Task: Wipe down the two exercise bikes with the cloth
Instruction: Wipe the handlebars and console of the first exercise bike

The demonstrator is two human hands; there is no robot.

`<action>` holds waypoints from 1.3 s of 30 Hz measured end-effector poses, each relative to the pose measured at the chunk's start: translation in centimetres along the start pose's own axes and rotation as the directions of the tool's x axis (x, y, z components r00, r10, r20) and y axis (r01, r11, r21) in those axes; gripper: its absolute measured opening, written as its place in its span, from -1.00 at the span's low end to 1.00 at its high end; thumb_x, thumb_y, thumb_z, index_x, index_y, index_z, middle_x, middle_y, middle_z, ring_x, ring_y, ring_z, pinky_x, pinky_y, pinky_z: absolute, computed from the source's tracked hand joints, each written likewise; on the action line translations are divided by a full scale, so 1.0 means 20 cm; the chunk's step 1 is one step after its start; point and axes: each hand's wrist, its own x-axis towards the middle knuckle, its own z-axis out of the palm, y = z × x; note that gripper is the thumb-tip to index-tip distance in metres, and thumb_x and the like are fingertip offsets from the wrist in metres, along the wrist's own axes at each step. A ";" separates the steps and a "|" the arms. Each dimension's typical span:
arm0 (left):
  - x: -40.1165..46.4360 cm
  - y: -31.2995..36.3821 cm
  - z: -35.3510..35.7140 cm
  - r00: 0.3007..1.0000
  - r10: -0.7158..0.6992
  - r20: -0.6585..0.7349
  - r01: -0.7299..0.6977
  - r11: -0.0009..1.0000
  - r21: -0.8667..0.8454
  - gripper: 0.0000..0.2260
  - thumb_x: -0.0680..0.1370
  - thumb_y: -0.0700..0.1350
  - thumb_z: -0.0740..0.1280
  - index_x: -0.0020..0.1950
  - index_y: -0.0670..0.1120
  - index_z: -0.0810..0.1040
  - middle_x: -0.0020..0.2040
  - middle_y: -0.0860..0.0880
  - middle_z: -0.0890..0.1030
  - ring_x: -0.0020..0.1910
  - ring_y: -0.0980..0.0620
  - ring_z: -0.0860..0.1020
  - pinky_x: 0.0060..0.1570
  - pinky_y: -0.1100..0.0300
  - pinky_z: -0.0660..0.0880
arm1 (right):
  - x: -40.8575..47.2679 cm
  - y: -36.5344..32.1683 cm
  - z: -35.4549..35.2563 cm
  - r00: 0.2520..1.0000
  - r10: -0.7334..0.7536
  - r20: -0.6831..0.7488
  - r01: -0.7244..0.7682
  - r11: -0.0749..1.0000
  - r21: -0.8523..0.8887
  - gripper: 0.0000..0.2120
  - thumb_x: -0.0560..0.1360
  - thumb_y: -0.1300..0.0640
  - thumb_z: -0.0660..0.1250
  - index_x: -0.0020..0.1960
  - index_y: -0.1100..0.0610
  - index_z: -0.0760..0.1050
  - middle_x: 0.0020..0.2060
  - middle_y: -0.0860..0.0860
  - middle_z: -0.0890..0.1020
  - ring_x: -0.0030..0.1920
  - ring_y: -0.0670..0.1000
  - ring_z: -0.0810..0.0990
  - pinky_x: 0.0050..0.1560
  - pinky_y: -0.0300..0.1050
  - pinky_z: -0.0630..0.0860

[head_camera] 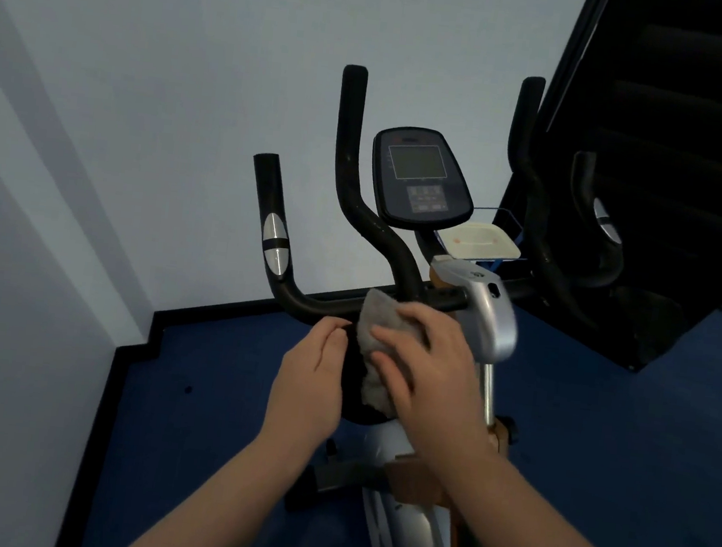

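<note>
Far left of the fingers, pale wall [100, 112] dropping to black skirting [213, 309] and blue carpet [182, 432]. Left handlebar [273, 224] standing up beyond the left fingertips, black with a silver pulse sensor [274, 242], curving down into the crossbar just ahead of them. Left hand [309, 383] next, palm turned inward, fingers loosely curved and together, tips touching the dark seat edge [351, 374], gripping nothing that shows. Right beside those fingertips, grey cloth [376, 341], bunched, draped over the seat and reaching up to the crossbar. Right hand [425, 369] laid over the cloth, fingers spread slightly apart and fairly straight, pressing it down onto the seat. Above the right fingers, inner handlebar [352, 174] rising, then the console [420, 177] with its grey screen. Just right of the knuckles, silver frame cover [486, 313] of the exercise bike [408, 523]; beyond it a cream tray [478, 241]. Further right, two more black grips [525, 157], against a dark panel [675, 150].
</note>
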 end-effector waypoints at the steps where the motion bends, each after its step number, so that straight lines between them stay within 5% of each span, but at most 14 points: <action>1: 0.00 0.00 0.00 1.000 0.000 0.002 0.000 1.000 -0.006 -0.74 0.58 0.06 0.09 -0.05 0.11 0.58 -0.17 0.08 0.63 -0.15 0.07 0.58 -0.05 -0.13 0.53 | -0.05 0.03 -0.03 0.999 -0.042 -0.004 0.042 0.999 -0.010 -0.80 0.49 0.08 0.40 0.10 0.08 0.61 0.15 0.04 0.51 0.16 0.03 0.47 0.11 -0.05 0.42; 8: 0.02 -0.02 -0.01 0.999 0.035 -0.001 -0.035 0.999 -0.006 -0.73 0.67 -0.11 0.11 -0.04 0.09 0.58 -0.14 0.09 0.64 -0.12 0.11 0.58 -0.04 -0.03 0.53 | 0.10 -0.04 0.03 0.995 -0.096 -0.009 0.096 0.995 -0.006 -0.85 0.49 0.07 0.38 0.00 0.09 0.64 -0.07 0.01 0.58 0.03 0.02 0.49 0.03 -0.03 0.42; 14: 0.01 -0.05 0.00 0.999 0.041 0.010 -0.041 0.998 -0.039 -0.73 0.57 0.03 0.08 -0.03 0.09 0.58 -0.12 0.11 0.64 -0.09 0.10 0.58 -0.01 0.00 0.53 | -0.07 0.07 -0.04 0.967 -0.252 0.047 0.251 0.968 0.030 -0.83 0.52 0.10 0.37 0.06 0.14 0.63 -0.01 0.05 0.57 0.11 0.02 0.49 0.14 -0.05 0.45; 17: 0.02 -0.05 -0.02 0.998 0.060 0.030 -0.058 0.997 -0.057 -0.73 0.57 0.02 0.08 -0.03 0.08 0.58 -0.12 0.08 0.64 -0.09 0.07 0.59 -0.03 0.00 0.53 | 0.05 0.05 -0.05 0.942 -0.328 0.070 0.330 0.944 -0.021 -0.85 0.52 0.07 0.37 -0.02 0.12 0.65 -0.08 0.02 0.60 0.00 0.04 0.53 0.01 -0.08 0.44; 22: 0.01 -0.05 0.00 0.995 0.093 0.048 -0.086 0.988 -0.132 -0.71 0.60 -0.02 0.08 0.05 0.01 0.59 -0.05 0.05 0.65 -0.01 0.08 0.59 -0.01 0.24 0.49 | 0.07 -0.04 0.03 0.985 -0.162 -0.063 0.162 0.987 -0.002 -0.87 0.52 0.12 0.38 -0.01 0.16 0.64 -0.13 0.05 0.60 -0.06 0.03 0.54 0.05 -0.11 0.46; 26: 0.00 -0.07 -0.01 0.990 0.105 0.094 -0.092 0.986 -0.136 -0.70 0.61 -0.01 0.07 0.08 0.02 0.58 -0.04 0.04 0.65 -0.01 0.06 0.60 0.02 0.13 0.51 | -0.11 0.00 -0.03 0.978 -0.207 0.014 0.207 0.978 0.015 -0.89 0.51 0.18 0.40 0.01 0.17 0.63 -0.13 0.05 0.58 -0.05 0.01 0.54 0.25 0.01 0.43; 28: 0.01 -0.08 -0.02 0.988 0.113 0.110 -0.097 0.985 -0.142 -0.71 0.61 0.01 0.07 0.08 0.05 0.58 -0.04 0.05 0.66 -0.02 0.07 0.61 -0.01 0.15 0.52 | -0.10 0.00 -0.08 0.980 -0.197 0.033 0.195 0.980 0.041 -0.86 0.53 0.13 0.35 0.03 0.16 0.63 -0.11 0.02 0.56 -0.06 -0.02 0.52 0.13 -0.04 0.48; 31: 0.01 -0.08 -0.02 0.984 0.128 0.124 -0.106 0.979 -0.173 -0.71 0.62 0.00 0.07 0.11 0.06 0.57 0.00 0.06 0.65 0.02 0.08 0.60 -0.01 0.23 0.52 | 0.04 -0.06 -0.10 0.995 -0.055 -0.077 0.059 0.997 0.053 -0.81 0.54 0.07 0.32 0.05 0.15 0.62 -0.08 0.02 0.53 -0.05 -0.04 0.48 -0.09 -0.18 0.48; 35: 0.01 -0.08 -0.02 0.981 0.136 0.139 -0.111 0.979 -0.172 -0.73 0.62 0.00 0.07 0.08 0.17 0.56 -0.02 0.08 0.64 -0.02 0.11 0.60 -0.05 0.30 0.51 | 0.17 -0.13 -0.01 0.980 0.185 0.066 -0.186 0.982 0.009 -0.81 0.54 0.06 0.35 0.11 0.09 0.60 0.04 0.01 0.50 0.08 -0.03 0.46 -0.06 -0.04 0.55; 39: 0.02 -0.09 -0.05 0.970 0.142 0.196 -0.116 0.983 -0.141 -0.73 0.62 0.03 0.05 0.12 0.15 0.53 -0.01 0.08 0.64 0.00 0.09 0.60 -0.01 0.13 0.54 | -0.03 -0.16 0.01 0.952 0.306 -0.033 -0.300 0.947 0.116 -0.76 0.55 0.17 0.33 0.21 0.06 0.56 0.16 0.01 0.48 0.12 -0.06 0.50 0.05 -0.07 0.56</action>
